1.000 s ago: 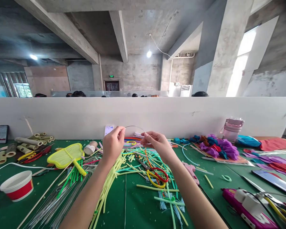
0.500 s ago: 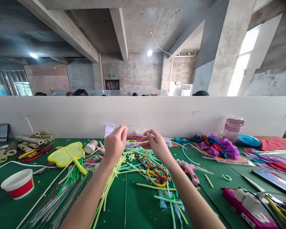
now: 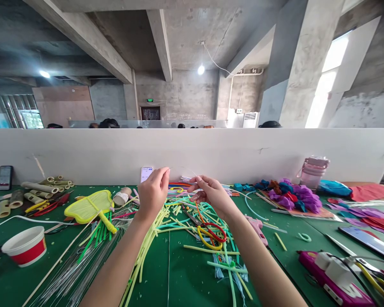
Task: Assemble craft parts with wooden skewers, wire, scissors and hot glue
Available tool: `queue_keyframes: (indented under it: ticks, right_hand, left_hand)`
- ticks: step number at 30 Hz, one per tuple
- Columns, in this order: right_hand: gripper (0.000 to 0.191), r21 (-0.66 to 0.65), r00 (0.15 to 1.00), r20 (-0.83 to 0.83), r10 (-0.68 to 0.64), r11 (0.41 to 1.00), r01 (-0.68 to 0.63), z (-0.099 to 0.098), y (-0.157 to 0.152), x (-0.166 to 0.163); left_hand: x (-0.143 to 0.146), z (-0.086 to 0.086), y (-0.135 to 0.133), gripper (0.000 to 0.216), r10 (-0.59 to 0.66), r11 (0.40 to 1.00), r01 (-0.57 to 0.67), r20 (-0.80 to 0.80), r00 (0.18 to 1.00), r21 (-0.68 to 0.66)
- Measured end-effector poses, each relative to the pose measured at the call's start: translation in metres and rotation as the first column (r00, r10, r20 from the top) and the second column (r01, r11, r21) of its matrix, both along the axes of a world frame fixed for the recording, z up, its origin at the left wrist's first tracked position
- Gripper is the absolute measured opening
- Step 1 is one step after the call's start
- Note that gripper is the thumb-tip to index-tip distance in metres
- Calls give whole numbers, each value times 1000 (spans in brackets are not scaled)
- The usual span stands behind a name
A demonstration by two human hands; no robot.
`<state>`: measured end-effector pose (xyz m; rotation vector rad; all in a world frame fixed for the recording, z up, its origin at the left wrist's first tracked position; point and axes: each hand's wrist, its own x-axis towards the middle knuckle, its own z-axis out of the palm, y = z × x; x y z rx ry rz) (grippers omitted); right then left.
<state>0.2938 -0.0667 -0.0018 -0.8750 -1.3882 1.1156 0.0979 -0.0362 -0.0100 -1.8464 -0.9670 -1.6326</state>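
A thin, curved wire (image 3: 192,170) arcs between my two hands, above the far part of the table. My left hand (image 3: 154,187) is closed, thumb and forefinger pinched on one end of it. The other end reaches my right hand (image 3: 213,194), whose thumb and forefinger come together on it while the other fingers curl loosely. Beneath both hands lies a heap of pale yellow and green strips (image 3: 176,209). Scissors with red and yellow handles (image 3: 211,234) rest on the heap, below my right hand. Left of my left wrist is a yellow wing-shaped piece (image 3: 91,207).
A bundle of straight wires (image 3: 73,268) and a paper cup (image 3: 24,247) are at left. On the right are a pink glue gun (image 3: 257,228), a magenta power strip (image 3: 323,277) and purple cloth pieces (image 3: 310,198). A white partition (image 3: 192,147) closes the far edge.
My left hand has shifted slightly left. My right hand has moved a little right and down, its fingers spreading somewhat. The wire is still between them.
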Motion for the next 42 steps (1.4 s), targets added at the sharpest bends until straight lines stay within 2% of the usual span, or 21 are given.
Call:
queue_keyframes:
  ticks: [4,9,12,15,17,21,23,24,26,28,30,33,35,37,39,42]
  right_hand:
    - [29,28,998,-20,-59,998,59,0,1,0]
    - [32,20,996,-74,42,999,-41,-1,1,0]
    - [31,75,995,-72,67,995,-61,-1,0,0]
    - [30,182,1000,-20,-22,983,25,0,1,2]
    - [29,277,985,28,-173,948,159,1,2,4]
    - [24,448,859,130,-496,802,395,4,2,13]
    - [22,492,805,170,-569,757,431,5,1,17]
    - [21,506,788,188,-586,745,433,6,0,18]
    - [19,538,765,232,-601,735,414,7,-3,18]
    - [17,575,750,284,-597,732,366,8,-7,15]
    - [16,605,754,323,-573,737,301,9,-10,12]
    - [16,600,796,344,-498,769,222,10,-14,7]
    - [18,546,837,339,-428,815,196,10,-15,4]
    - [22,448,898,302,-319,879,162,11,-15,3]
    - [27,346,955,223,-194,932,109,12,-15,3]
    - [33,249,989,123,-76,968,43,14,-17,3]
  left_hand:
    - [2,3,-2,21,-82,980,104,130,988,-170]
    - [-2,4,1,24,-38,975,85,223,974,-205]
    - [-5,4,3,27,-10,960,87,277,961,-266]
    - [-6,5,4,28,-43,932,132,258,965,-338]
    - [-7,6,5,25,-112,892,189,205,972,-410]
    - [-14,9,7,26,-274,757,289,117,954,-586]
    - [-17,11,6,31,-374,652,360,130,918,-667]
    - [-17,12,5,33,-431,580,417,170,886,-700]
    - [-16,15,0,39,-526,409,557,312,791,-723]
    - [-13,18,-7,42,-568,272,671,448,690,-690]
    - [-8,20,-13,40,-586,184,733,525,617,-655]
    - [-2,22,-21,37,-581,119,774,588,562,-622]
    - [0,22,-24,38,-555,107,776,610,566,-622]
    - [2,21,-25,40,-546,139,754,586,599,-642]
    - [4,21,-26,42,-561,250,714,503,657,-654]
    - [5,21,-26,42,-576,468,627,324,751,-622]
